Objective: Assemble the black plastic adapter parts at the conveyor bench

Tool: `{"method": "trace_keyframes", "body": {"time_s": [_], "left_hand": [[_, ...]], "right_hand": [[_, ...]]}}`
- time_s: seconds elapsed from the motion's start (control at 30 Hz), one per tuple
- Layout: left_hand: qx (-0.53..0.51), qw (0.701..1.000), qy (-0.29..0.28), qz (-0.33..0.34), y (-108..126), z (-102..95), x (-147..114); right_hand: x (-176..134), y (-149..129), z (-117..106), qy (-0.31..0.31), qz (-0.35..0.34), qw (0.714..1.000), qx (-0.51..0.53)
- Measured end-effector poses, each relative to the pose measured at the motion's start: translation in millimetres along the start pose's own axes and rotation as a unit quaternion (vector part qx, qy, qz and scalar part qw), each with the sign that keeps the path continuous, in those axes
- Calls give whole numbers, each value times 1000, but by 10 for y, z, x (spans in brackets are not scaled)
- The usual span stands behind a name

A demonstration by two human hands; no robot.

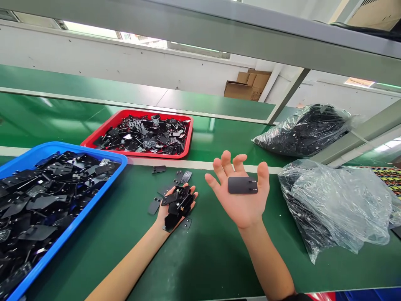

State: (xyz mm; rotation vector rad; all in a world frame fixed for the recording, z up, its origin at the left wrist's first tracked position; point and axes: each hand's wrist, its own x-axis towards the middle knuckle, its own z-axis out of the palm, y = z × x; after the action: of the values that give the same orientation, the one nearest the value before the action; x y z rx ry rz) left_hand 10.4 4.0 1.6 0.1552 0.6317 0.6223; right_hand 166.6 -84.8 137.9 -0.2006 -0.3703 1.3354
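Note:
My left hand (163,212) is palm up near the table's middle, cradling a heap of small black plastic parts (178,203). My right hand (241,205) is raised palm up to the right, its fingers spread and slightly curled. Across that palm lies one flat black plastic plate (242,185) with rounded corners and two small slots at its right end. Several loose black parts (154,206) lie on the green table around my left hand, and a clear-looking piece (186,177) lies just behind it.
A blue tray (123,161) full of black parts stands at the left. Behind it is a red tray (191,129) with similar parts. Two plastic bags, a near one (347,205) and a far one (313,129), sit at the right. A grey shelf beam (200,31) crosses overhead.

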Motion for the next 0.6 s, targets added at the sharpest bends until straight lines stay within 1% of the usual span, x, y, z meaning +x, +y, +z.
{"method": "trace_keyframes", "body": {"time_s": [0.1,0.3,0.6], "left_hand": [[-3,1000,0,-1,-3,-12,1],[-1,1000,-9,0,-7,-37,3],[3,1000,-10,2,-5,-35,1]], "right_hand": [[-8,-1,2,1,1,1000,9],[-5,-4,-3,-23,8,999,39],[-5,-8,-3,7,5,1000,15]]}}
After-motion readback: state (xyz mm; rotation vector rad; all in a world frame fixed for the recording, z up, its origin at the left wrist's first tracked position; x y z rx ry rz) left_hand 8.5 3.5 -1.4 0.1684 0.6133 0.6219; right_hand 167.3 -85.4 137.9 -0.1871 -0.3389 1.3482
